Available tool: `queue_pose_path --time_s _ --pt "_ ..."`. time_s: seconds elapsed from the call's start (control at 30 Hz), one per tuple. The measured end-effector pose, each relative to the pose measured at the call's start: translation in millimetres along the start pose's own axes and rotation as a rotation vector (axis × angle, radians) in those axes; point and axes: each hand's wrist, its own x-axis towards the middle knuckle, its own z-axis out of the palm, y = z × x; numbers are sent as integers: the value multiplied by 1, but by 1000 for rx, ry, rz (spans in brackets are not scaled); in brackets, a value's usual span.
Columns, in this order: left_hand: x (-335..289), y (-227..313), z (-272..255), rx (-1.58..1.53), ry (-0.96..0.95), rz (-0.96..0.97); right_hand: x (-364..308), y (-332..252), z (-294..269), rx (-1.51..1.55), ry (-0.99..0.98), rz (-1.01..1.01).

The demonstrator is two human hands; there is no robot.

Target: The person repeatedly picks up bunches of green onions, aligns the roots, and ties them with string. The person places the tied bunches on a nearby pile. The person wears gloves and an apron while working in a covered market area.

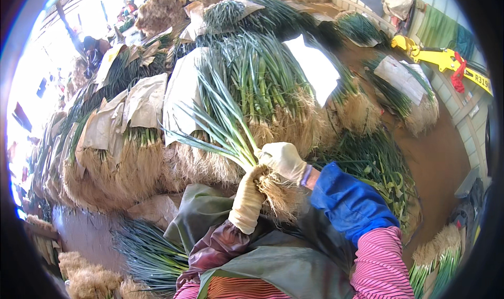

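Observation:
My gloved left hand (252,182) is wrapped round the lower stems of a bunch of green onions (242,151). Its long leaves lean up and to the left, and its pale, stringy roots hang below the grip. My right hand (284,160), in a cream glove, is closed against the same bunch on the right, just above the roots; its fingertips are partly hidden. Just beyond stands a large pile of green onions (257,83) with the roots toward me. A dark green apron (278,270) covers my lap.
Paper-wrapped bundles (144,102) of onions line the left. Loose onions (152,251) lie beside my left knee, and more leaves (375,165) are heaped at the right. A yellow metal arm (436,60) with a red cloth juts in from the right wall over the brown floor (438,157).

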Motion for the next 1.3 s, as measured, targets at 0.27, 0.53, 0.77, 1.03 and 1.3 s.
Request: queue_pose_path --time_s 0.27,0.53,0.77,1.03,1.3 --pt "-3 12 27 126 -85 157 21 3 -99 -137 -876 527" --pt "1 21 55 150 -182 110 1 188 -100 -355 44 867" --pt "23 14 34 13 -199 74 60 169 -99 624 524 625" --pt "45 11 13 58 -48 244 46 70 -28 -455 -505 140" --pt "26 17 42 2 -67 140 45 103 -73 -62 -408 509"
